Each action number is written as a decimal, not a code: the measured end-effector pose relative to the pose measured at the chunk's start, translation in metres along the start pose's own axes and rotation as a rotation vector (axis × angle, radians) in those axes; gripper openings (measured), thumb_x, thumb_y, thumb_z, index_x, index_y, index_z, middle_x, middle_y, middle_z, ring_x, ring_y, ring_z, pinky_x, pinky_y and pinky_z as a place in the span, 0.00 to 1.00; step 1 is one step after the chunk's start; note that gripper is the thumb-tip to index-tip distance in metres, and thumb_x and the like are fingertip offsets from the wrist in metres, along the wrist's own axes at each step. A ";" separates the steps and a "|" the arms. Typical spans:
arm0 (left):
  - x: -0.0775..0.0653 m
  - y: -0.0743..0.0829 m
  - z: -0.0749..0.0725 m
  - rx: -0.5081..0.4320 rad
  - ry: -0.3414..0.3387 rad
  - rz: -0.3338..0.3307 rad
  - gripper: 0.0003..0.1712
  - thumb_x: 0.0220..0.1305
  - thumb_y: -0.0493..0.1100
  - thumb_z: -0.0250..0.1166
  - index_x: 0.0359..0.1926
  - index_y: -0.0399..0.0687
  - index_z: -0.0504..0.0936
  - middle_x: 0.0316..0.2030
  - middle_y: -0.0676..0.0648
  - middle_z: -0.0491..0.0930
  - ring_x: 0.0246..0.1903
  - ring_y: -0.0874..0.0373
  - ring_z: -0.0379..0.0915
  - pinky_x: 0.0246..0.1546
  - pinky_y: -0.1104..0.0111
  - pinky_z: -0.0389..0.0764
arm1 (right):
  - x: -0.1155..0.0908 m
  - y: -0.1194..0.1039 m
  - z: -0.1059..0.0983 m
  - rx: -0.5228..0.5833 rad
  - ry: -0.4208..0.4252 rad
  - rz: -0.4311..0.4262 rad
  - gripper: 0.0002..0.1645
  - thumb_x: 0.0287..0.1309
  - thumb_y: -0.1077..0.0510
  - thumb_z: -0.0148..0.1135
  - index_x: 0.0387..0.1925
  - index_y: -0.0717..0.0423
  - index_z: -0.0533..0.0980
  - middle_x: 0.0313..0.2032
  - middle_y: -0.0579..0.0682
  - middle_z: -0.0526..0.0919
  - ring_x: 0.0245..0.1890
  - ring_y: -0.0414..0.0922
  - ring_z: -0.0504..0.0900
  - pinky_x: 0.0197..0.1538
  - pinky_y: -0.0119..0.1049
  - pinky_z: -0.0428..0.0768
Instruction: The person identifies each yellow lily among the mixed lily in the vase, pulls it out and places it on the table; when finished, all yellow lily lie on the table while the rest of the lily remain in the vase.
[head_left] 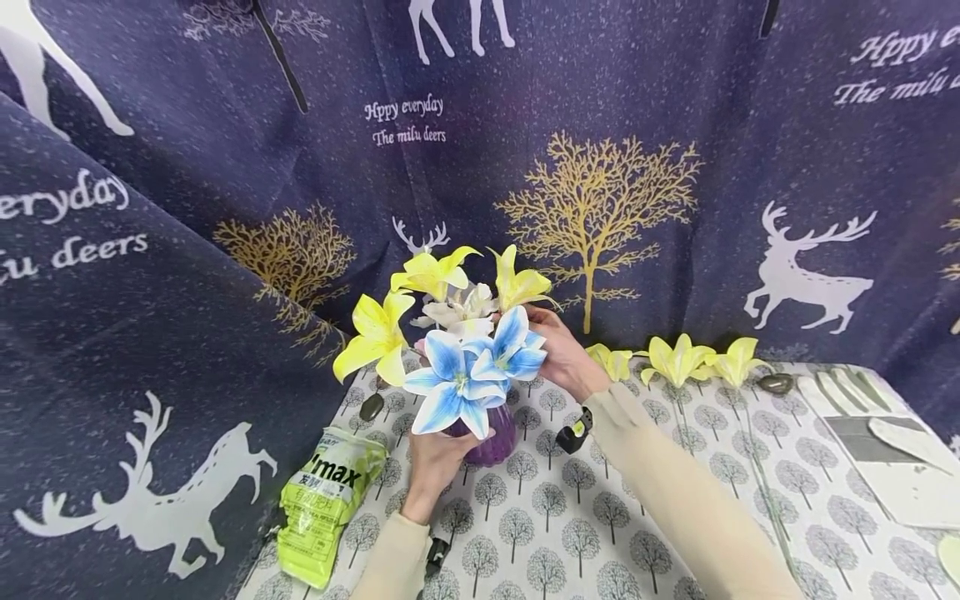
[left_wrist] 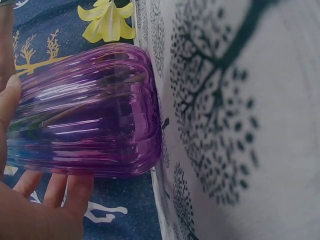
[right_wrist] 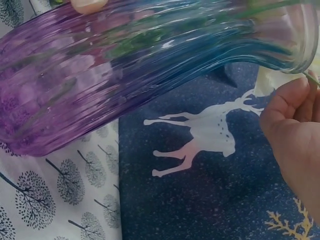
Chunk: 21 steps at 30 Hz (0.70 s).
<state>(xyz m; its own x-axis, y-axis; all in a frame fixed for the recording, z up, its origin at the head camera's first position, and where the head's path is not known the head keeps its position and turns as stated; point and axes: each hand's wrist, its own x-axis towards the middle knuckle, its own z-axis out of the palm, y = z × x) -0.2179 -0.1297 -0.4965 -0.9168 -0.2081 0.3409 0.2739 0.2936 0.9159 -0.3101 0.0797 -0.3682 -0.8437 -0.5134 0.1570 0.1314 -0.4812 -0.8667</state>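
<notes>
A ribbed glass vase [head_left: 495, 442], purple at its base and blue toward its neck, stands on the table holding artificial lilies. My left hand [head_left: 435, 462] grips it; in the left wrist view the thumb and fingers lie on opposite sides of the glass [left_wrist: 100, 115]. Beside the vase's rim, my right hand [right_wrist: 295, 120] pinches a thin green flower stem [right_wrist: 313, 78]. Which bloom this stem carries is hidden. Blue-and-white lilies [head_left: 457, 379] lean to the front, white flowers [head_left: 465, 312] sit in the middle, and yellow lilies [head_left: 373, 337] spread around the left and back.
Several yellow lilies [head_left: 677, 360] lie on the tree-print tablecloth [head_left: 547, 500] to the right. A green-and-white bag [head_left: 322, 508] lies at the left, near a dark stone [head_left: 371, 407]. Another stone [head_left: 776, 383] and a patterned cloth [head_left: 885, 450] are at far right. A deer-print curtain [head_left: 465, 183] hangs behind.
</notes>
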 end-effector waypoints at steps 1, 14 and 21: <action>0.000 0.000 0.000 -0.003 0.001 -0.006 0.51 0.32 0.42 0.88 0.63 0.52 0.76 0.59 0.48 0.83 0.61 0.49 0.79 0.66 0.53 0.79 | 0.000 0.000 0.000 0.001 0.015 -0.004 0.03 0.64 0.59 0.66 0.40 0.52 0.82 0.40 0.44 0.90 0.34 0.37 0.86 0.37 0.27 0.84; -0.002 0.000 0.001 -0.038 -0.013 -0.068 0.49 0.34 0.40 0.86 0.63 0.50 0.76 0.59 0.45 0.83 0.60 0.46 0.79 0.64 0.52 0.80 | 0.001 -0.014 -0.007 0.016 0.216 -0.114 0.08 0.70 0.58 0.61 0.35 0.46 0.84 0.36 0.39 0.90 0.30 0.34 0.83 0.33 0.24 0.79; -0.001 0.001 0.000 0.007 -0.007 -0.048 0.48 0.35 0.42 0.86 0.63 0.49 0.76 0.58 0.45 0.83 0.60 0.47 0.79 0.65 0.52 0.79 | -0.011 -0.035 -0.011 0.217 0.129 -0.265 0.10 0.68 0.67 0.58 0.36 0.56 0.84 0.37 0.48 0.89 0.36 0.42 0.83 0.47 0.32 0.84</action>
<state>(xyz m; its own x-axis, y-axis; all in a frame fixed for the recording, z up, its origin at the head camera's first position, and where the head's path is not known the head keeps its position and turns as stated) -0.2170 -0.1293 -0.4963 -0.9310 -0.2155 0.2948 0.2272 0.2900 0.9297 -0.3113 0.1103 -0.3450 -0.9200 -0.2639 0.2898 -0.0047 -0.7320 -0.6813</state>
